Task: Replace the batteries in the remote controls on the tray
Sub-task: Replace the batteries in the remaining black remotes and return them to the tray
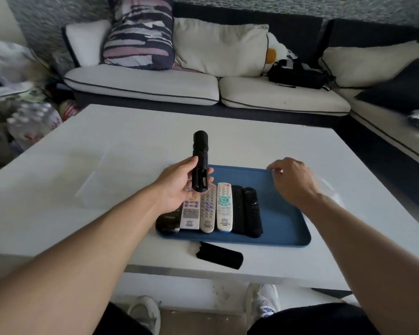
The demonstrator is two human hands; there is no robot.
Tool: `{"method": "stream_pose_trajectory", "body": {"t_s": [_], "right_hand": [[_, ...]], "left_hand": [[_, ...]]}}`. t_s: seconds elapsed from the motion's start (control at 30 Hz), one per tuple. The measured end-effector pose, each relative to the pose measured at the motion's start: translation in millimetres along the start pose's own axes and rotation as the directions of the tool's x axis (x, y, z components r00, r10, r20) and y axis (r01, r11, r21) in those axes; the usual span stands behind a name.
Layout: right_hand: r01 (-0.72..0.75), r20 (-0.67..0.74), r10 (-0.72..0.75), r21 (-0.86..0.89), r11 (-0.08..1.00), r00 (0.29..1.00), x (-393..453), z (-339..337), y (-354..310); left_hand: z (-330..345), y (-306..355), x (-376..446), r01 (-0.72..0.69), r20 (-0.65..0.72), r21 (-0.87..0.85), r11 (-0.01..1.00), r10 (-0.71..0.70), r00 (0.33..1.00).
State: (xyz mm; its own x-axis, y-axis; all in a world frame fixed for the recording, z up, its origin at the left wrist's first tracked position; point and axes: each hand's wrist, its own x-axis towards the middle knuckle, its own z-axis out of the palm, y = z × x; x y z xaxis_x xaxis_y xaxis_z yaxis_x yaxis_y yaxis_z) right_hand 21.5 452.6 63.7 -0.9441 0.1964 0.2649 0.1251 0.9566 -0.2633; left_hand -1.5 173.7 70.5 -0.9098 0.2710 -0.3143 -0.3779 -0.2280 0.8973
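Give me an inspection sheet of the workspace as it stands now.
Surface: white table, blue tray near its front edge.
Job's things: black remote held above the tray, battery bay open and looking empty; its black cover lies on the table in front of the tray; six remotes lie side by side on the tray's left half. No batteries seen.
Clutter: nothing seen on the table.
Grippers: left hand grips the black remote; right hand hovers over the tray's right side, fingers loosely curled, holding nothing.
Cables: nothing seen.
Surroundings: sofa with cushions and a black bag behind; bags on the floor at left.
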Motion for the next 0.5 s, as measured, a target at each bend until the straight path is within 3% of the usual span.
{"method": "stream_pose_trajectory", "body": {"t_s": [0.23,0.4,0.5], "right_hand": [[0.362,0.119,-0.377,0.127,0.923,0.919,-3,26,-123],[0.516,0.195,-0.547,0.186,0.836,0.814,-5,46,-187],[0.541,0.360,-0.563,0.169,0.823,0.744,-4,59,-222]], "left_hand": [[-89,16,-17,-0.138,-0.308,-0.097,0.986,0.102,0.946],[-125,15,-20,-0.186,-0.447,-0.107,0.977,0.120,0.887],[-140,13,-18,-0.205,-0.487,-0.101,0.973,0.131,0.863]]}}
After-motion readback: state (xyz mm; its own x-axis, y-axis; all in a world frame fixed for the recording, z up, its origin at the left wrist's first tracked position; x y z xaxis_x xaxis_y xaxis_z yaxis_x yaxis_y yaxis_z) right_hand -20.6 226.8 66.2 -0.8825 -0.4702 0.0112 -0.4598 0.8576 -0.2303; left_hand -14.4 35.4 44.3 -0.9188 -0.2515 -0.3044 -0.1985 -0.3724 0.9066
